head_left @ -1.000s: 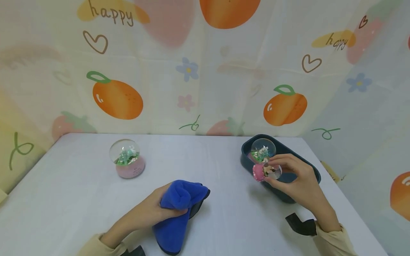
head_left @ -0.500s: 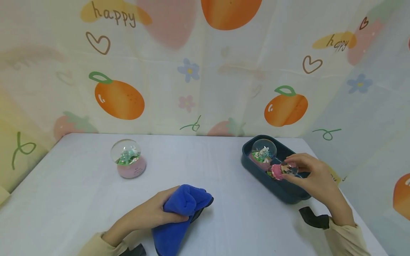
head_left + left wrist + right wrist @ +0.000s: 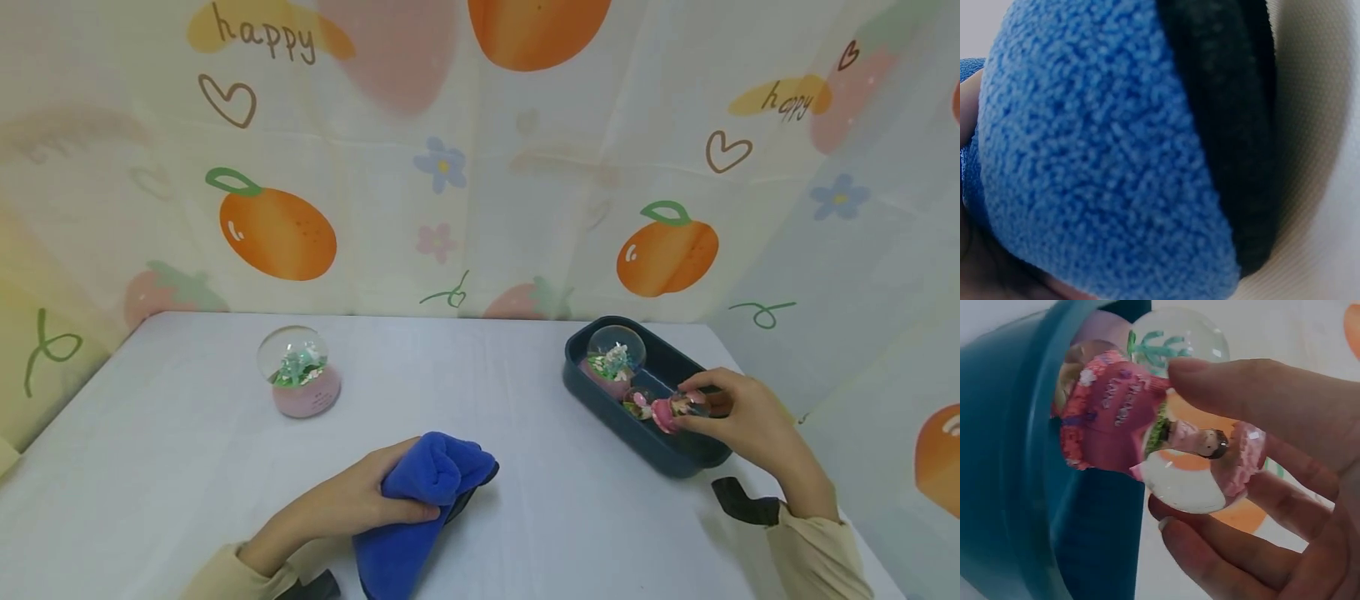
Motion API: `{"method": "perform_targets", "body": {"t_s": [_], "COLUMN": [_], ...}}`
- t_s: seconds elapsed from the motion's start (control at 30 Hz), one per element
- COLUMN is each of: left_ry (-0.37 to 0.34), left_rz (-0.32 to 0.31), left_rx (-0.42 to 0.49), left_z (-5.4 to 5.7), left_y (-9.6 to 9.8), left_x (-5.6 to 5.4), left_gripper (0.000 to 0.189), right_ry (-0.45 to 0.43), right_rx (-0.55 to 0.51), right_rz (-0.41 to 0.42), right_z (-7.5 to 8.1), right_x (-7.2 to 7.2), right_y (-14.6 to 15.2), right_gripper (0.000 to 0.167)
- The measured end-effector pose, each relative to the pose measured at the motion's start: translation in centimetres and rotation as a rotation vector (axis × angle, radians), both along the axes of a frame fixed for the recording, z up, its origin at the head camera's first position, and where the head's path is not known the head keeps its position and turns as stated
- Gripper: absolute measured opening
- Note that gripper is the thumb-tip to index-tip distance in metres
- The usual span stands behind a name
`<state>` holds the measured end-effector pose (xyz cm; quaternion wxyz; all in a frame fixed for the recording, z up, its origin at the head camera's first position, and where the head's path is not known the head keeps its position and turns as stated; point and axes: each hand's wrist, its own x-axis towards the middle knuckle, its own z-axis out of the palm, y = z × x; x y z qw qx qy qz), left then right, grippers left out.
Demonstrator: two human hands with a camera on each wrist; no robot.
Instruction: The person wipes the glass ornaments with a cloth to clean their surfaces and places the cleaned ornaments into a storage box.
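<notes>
At the right, my right hand [image 3: 757,429] holds a small snow globe [image 3: 664,415] by its clear ball, thumb on one side and fingers on the other. Its pink base points into a dark blue tray [image 3: 615,425]; the right wrist view shows a small figure inside the ball [image 3: 1200,439]. Whether the base touches the tray floor I cannot tell. Another small globe [image 3: 637,403] lies beside it, partly hidden. A larger snow globe [image 3: 606,382] sits at the tray's far left end. My left hand [image 3: 360,496] grips a bunched blue cloth [image 3: 435,471] with dark edging.
A second large snow globe [image 3: 306,393] with a pink base stands at the left of the white table [image 3: 517,508]. Behind the table hangs a fruit-printed cloth backdrop [image 3: 525,208]. The tray lies near the table's right edge.
My right hand has moved right and down, bringing the small snow globe from above the tray's near rim into it. The other small globe has come into sight. My left hand has barely shifted.
</notes>
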<state>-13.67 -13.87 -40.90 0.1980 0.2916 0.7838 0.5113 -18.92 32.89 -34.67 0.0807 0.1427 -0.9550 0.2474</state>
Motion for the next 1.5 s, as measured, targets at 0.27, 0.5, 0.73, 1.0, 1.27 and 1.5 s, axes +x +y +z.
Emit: {"method": "perform_targets", "body": {"t_s": [0.27,0.5,0.73,1.0,1.27,1.5], "left_ry": [-0.021,-0.053,-0.056,-0.067,-0.060,-0.038], "left_rz": [0.007,-0.013,-0.024,-0.029,-0.033,-0.043], "left_rx": [-0.026,-0.034,-0.026,-0.026,-0.027,-0.020], "left_z": [0.0,0.1,0.0,0.1,0.1,0.1], "left_y": [0.0,0.1,0.1,0.1,0.1,0.1], "left_x": [-0.1,0.0,0.0,0.0,0.0,0.1], "left_gripper": [0.049,0.050,0.049,0.049,0.049,0.048], "right_ry": [-0.074,-0.180,-0.174,-0.216,-0.178,-0.093], "right_rx": [0.070,0.014,0.023,-0.010,-0.043,-0.061], "right_rz": [0.001,0.051,0.076,0.115,0.071,0.060], "right_z": [-0.4,-1.7,-2.4,-2.6,-1.9,-1.0], "right_x": [-0.2,-0.7,-1.0,-1.2,-0.8,-0.3], "right_y": [0.4,0.6,0.2,0.0,-0.1,-0.8], "right_gripper": [0.042,0.038,0.038,0.038,0.042,0.041]}}
